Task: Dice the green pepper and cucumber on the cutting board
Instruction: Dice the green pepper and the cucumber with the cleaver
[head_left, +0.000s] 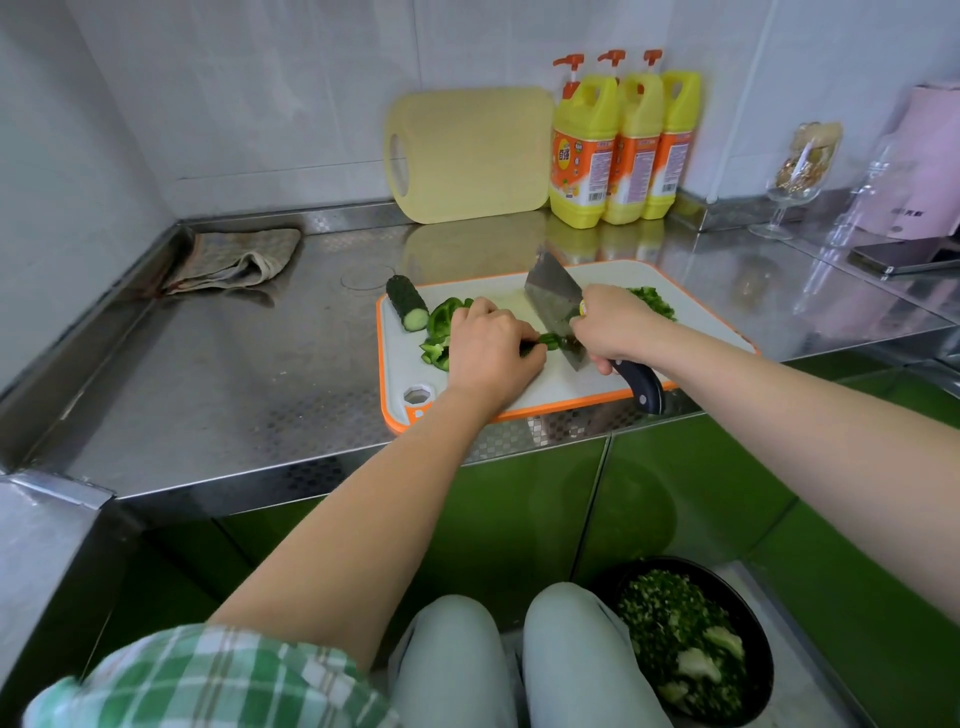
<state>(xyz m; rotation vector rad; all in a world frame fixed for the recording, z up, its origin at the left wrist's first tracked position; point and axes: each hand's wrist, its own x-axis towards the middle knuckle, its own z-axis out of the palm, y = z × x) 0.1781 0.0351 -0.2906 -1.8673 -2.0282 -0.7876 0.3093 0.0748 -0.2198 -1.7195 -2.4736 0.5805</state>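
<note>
A white cutting board (519, 400) with an orange rim lies on the steel counter. My left hand (491, 348) presses curled fingers down on a green pepper strip (550, 340). My right hand (615, 325) grips the dark handle of a cleaver (553, 306), whose blade meets the strip just right of my left fingers. More pepper pieces (439, 332) lie left of my left hand. A cucumber piece (408, 304) rests at the board's far left corner. A pile of diced green (654, 301) sits behind my right hand.
A yellow cutting board (467, 153) leans on the wall beside three yellow detergent bottles (618, 150). A folded cloth (234, 260) lies at the left. A glass (795, 176) stands at the right. A black bowl of chopped greens (685, 639) sits below the counter.
</note>
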